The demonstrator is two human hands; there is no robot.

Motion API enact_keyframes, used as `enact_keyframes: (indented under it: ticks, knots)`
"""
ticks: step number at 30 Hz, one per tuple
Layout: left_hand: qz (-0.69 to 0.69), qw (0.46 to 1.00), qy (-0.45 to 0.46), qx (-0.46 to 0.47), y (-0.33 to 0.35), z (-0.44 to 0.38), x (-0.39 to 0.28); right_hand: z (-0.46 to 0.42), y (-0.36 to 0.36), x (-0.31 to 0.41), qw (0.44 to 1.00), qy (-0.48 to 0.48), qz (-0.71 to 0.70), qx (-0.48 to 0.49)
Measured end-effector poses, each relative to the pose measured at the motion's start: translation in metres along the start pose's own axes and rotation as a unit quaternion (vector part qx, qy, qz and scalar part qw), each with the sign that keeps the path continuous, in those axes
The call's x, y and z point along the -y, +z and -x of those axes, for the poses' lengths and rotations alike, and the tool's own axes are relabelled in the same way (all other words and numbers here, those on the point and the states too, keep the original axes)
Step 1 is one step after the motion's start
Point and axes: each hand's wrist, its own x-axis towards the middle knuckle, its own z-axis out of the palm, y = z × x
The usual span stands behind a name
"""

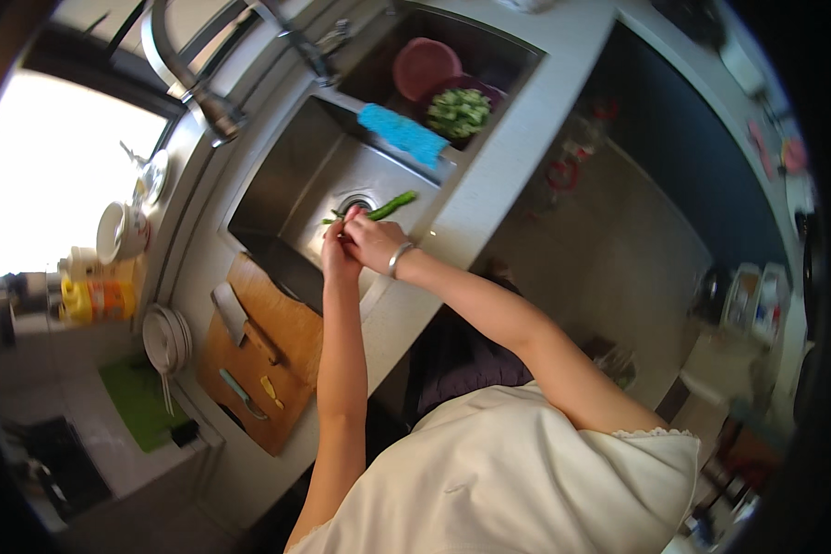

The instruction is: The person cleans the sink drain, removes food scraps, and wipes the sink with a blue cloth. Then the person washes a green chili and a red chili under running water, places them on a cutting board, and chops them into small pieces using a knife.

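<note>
A long green chili pepper [392, 206] sticks out past the fingers of my right hand [375, 239], above the drain of a stainless steel sink basin [311, 183]. My left hand [339, 253] presses against the right one, with its fingertips at the pepper's stem end. A thin green stem shows just beyond the fingertips. Both sets of fingers meet there, and they hide the part of the pepper between them. A silver bangle circles my right wrist.
A blue cloth [403, 135] drapes over the sink divider. Behind it, cut green vegetables [459, 112] sit near a pink bowl [426, 68]. On the wooden cutting board [294, 339] lie a cleaver [232, 311], a small peeler-like tool [241, 393] and a yellow piece. A faucet [211, 111] arches overhead.
</note>
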Motion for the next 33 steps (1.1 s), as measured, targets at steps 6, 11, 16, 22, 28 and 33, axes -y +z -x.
enact_keyframes:
  ticks: [6,11,16,22,28,33]
  knots:
    - [0.052,0.996,-0.042,0.059,-0.010,-0.002,-0.024,0.072,-0.023,-0.015,0.977,0.051,-0.184,-0.098]
    - [-0.144,0.979,-0.044,0.141,0.050,0.008,-0.001,0.208,-0.070,-0.079,0.791,0.161,-0.571,-0.152]
    - [-0.471,0.844,-0.055,0.250,0.183,0.088,0.182,0.401,-0.081,-0.149,0.690,0.343,-0.544,-0.331]
    - [-0.487,0.687,-0.368,0.393,0.200,0.197,0.523,0.632,-0.074,-0.227,0.443,0.424,-0.441,-0.656]
    - [-0.595,0.478,-0.514,0.392,0.098,0.281,0.806,0.799,-0.028,-0.302,0.312,0.506,-0.335,-0.731]
    - [-0.628,0.446,-0.549,0.323,0.068,0.300,0.908,0.853,-0.014,-0.322,0.281,0.509,-0.312,-0.751]
